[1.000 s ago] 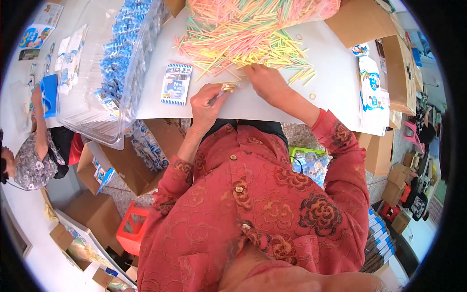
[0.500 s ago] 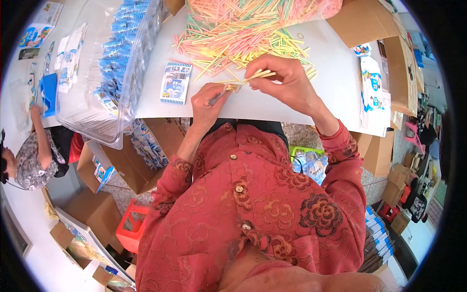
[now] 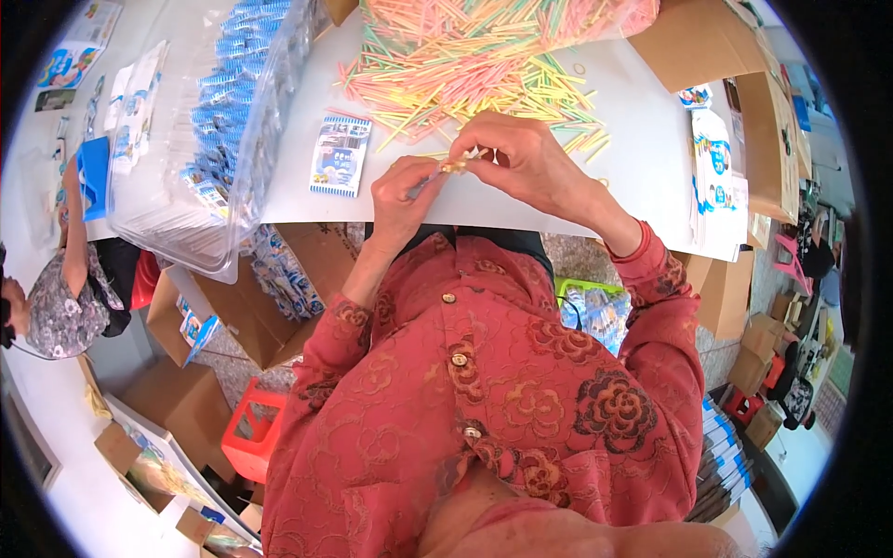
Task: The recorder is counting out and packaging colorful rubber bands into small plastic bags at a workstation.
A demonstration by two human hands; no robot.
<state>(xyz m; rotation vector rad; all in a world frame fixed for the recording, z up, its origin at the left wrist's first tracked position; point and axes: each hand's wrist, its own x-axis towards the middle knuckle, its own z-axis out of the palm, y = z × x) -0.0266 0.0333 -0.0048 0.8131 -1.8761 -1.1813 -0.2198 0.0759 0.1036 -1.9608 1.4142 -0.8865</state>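
In front of my chest, my left hand [image 3: 398, 199] is closed in a pinch on a small packet [image 3: 423, 182], mostly covered by the fingers. My right hand [image 3: 535, 169] meets it at the packet's open end, fingertips pinched on a few thin pale-yellow sticks [image 3: 456, 167] whose ends bunch there. How far the sticks sit inside the packet is hidden. Beyond both hands spreads a loose pile of thin pink, yellow and green sticks [image 3: 474, 88]. A flat blue-and-white packet [image 3: 339, 156] lies on the white table [image 3: 307, 206] left of my left hand.
A clear plastic tub [image 3: 244, 200] with rows of blue-and-white packets stands at left. Cardboard boxes [image 3: 693, 42] and flat wrappers [image 3: 713, 172] line the right side. Another person [image 3: 70, 302] sits far left. A red stool [image 3: 251, 432] and a green basket [image 3: 595, 321] are below the table.
My right hand has moved left, bringing the sticks from beside the packet to its open end. The sticks stuck out in view before; now mostly their ends show.
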